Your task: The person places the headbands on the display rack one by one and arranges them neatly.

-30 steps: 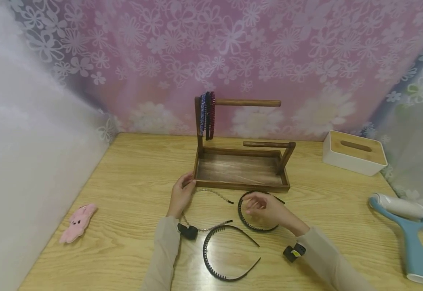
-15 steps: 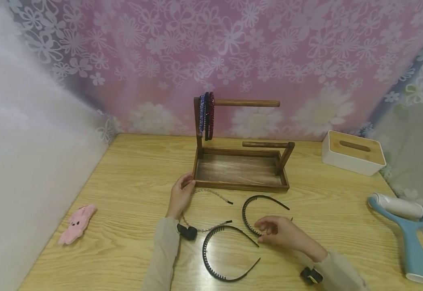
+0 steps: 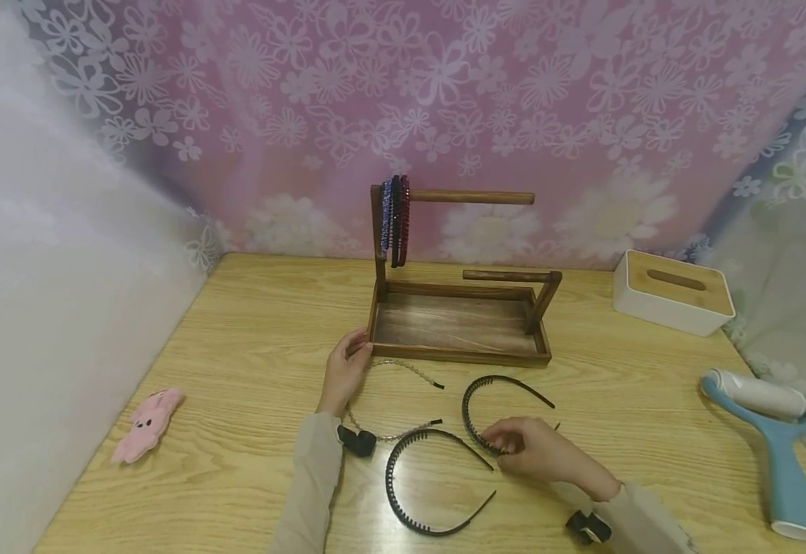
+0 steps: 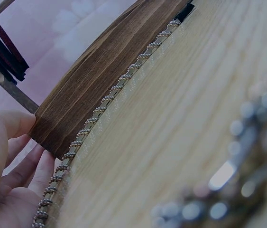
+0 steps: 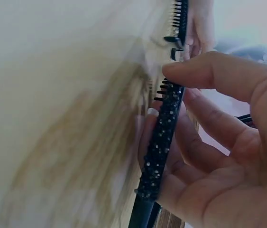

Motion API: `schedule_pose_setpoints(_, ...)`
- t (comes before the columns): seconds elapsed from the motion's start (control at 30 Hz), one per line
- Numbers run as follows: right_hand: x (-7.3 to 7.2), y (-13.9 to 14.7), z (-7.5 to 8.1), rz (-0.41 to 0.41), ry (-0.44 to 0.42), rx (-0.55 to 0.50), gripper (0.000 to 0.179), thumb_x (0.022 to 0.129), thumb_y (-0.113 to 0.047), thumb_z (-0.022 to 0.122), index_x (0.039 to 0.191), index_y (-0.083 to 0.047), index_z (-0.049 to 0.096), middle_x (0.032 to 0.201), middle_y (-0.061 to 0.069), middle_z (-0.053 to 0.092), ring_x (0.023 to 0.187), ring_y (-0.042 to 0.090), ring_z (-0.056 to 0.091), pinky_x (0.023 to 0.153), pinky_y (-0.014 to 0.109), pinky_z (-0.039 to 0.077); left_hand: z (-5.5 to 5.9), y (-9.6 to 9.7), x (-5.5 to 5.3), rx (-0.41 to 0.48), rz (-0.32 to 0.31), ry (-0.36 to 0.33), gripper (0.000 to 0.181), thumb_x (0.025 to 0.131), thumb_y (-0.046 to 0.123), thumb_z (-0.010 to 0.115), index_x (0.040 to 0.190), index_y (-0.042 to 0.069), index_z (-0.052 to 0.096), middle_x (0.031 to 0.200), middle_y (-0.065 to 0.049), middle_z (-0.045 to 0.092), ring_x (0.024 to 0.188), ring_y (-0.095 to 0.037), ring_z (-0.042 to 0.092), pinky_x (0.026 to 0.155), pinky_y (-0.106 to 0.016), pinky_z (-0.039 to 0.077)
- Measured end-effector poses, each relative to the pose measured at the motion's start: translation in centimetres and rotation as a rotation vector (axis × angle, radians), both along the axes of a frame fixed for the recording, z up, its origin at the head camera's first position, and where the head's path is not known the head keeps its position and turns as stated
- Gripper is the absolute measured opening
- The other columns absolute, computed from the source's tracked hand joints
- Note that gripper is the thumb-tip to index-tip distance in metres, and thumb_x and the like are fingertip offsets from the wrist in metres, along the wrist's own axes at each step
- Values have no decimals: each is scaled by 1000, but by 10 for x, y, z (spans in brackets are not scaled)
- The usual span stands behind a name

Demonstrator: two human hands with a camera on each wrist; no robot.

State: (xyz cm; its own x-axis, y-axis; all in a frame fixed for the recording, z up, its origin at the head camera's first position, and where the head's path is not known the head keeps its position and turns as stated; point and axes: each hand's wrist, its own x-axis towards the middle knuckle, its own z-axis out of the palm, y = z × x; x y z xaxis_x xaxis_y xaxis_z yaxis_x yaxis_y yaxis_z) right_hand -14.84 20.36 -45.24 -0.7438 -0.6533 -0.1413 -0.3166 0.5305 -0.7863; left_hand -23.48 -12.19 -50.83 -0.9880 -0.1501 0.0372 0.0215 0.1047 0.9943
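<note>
Three headbands sit on your side of the wooden rack (image 3: 459, 356). You have the glittery black headband (image 3: 469, 415) in front of the rack's right half, its toothed curve pinched between the thumb and fingers of your right-hand grip (image 3: 540, 450); whether it is clear of the tabletop (image 3: 271, 323) you can't tell. Your left-hand grip (image 3: 342, 375) pinches the rack's front left corner, just beside the beaded headband (image 3: 409, 368). The second black headband (image 3: 390, 477) lies farther out from the rack.

Expect the glittery one to be light and springy, probably plastic, its studded face rough enough not to slide much. Hold it by the curve; the thin arms would likely flex, and prying them wide might snap them. Go gently with the beaded one, whose beads may come loose. The rack looks stiff and heavier.

You'll find no readable brand, label or writing, even on the tissue box (image 3: 666, 308) or the lint roller (image 3: 787, 477), both right of the rack.
</note>
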Motion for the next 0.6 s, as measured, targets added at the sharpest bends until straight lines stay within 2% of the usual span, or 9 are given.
schedule_pose_setpoints(0.17,-3,2,10,-48,-82,-31,33,84,-4,70,117,0,66,100,6,65,86,2,55,73,19,52,0,0,0,-13,-1,9,37,97,12,59,133,3,56,132,-19,58,123,-32,54,109,-44,44)
schedule_pose_setpoints(0.2,-3,2,13,-55,-100,-47,34,85,-5,70,118,0,66,101,7,65,88,1,55,74,20,53,5,0,2,-15,-6,9,37,97,11,58,134,1,55,132,-20,58,123,-33,54,110,-45,43)
schedule_pose_setpoints(0.4,-4,7,18,-107,-192,-205,38,87,-3,65,123,8,59,110,12,63,94,1,57,78,21,53,5,0,3,-22,-4,10,37,97,10,59,133,1,56,131,-20,58,123,-33,54,109,-45,44)
schedule_pose_setpoints(0.43,-3,8,19,-116,-204,-232,38,88,-3,64,124,9,57,111,12,63,95,0,58,78,21,53,0,0,1,-24,2,10,37,97,11,59,133,2,56,131,-18,59,123,-32,54,109,-44,44)
schedule_pose_setpoints(0.47,-3,9,18,-132,-217,-256,39,90,-3,63,126,10,55,112,12,64,97,1,60,79,22,54,1,0,1,-24,3,9,37,97,11,59,133,2,57,131,-18,59,123,-32,54,109,-44,44)
schedule_pose_setpoints(0.53,-2,9,20,-178,-246,-324,42,93,-6,62,129,12,50,114,8,67,100,2,62,82,22,54,1,0,1,-22,3,4,37,97,11,59,133,3,57,131,-18,59,123,-31,54,109,-44,44)
schedule_pose_setpoints(0.6,1,9,23,-250,-258,-383,47,95,-9,61,134,12,45,114,-2,70,104,2,63,84,20,54,1,0,1,-10,3,-5,37,97,11,60,133,4,57,132,-17,58,123,-31,54,109,-43,44)
